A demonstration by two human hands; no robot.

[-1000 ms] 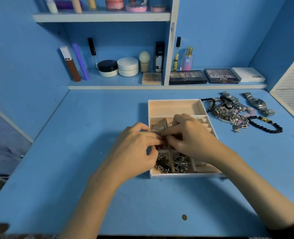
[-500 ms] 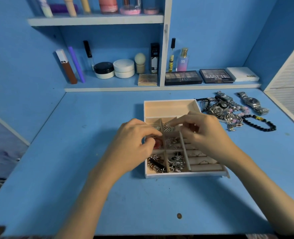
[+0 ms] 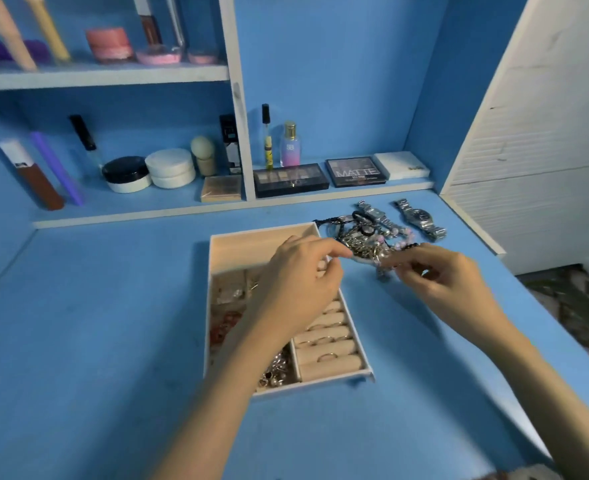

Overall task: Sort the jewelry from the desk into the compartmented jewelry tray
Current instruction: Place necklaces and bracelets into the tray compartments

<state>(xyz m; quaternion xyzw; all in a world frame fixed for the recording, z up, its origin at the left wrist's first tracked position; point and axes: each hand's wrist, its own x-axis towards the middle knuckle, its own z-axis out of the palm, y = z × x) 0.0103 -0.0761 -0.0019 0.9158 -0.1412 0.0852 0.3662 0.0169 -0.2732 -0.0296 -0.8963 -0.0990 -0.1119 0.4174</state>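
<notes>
The beige compartmented jewelry tray (image 3: pixel 248 245) lies mid-desk. Rings sit in its ring rolls (image 3: pixel 327 341) on the right, and small pieces fill the left cells (image 3: pixel 225 325). A tangled pile of chains and bracelets (image 3: pixel 360 237) lies just past the tray's far right corner, with two silver watches (image 3: pixel 419 218) beside it. My left hand (image 3: pixel 300 275) hovers over the tray's upper part, its thumb and forefinger pinching the pile's near edge. From the right, the fingertips of my right hand (image 3: pixel 438 275) pinch a strand of the same pile. A charm dangles between the hands.
Behind the desk, a low shelf holds eyeshadow palettes (image 3: pixel 291 180), cream jars (image 3: pixel 127 174), bottles and tubes. A white slatted panel (image 3: pixel 535 168) stands at the right, where the desk's edge drops to the floor. Bare blue desk (image 3: pixel 95 323) spreads left of the tray.
Both hands left the tray's small cells and moved up and right to the jewelry pile. The view swung right and closer, and the tray's cells are now uncovered.
</notes>
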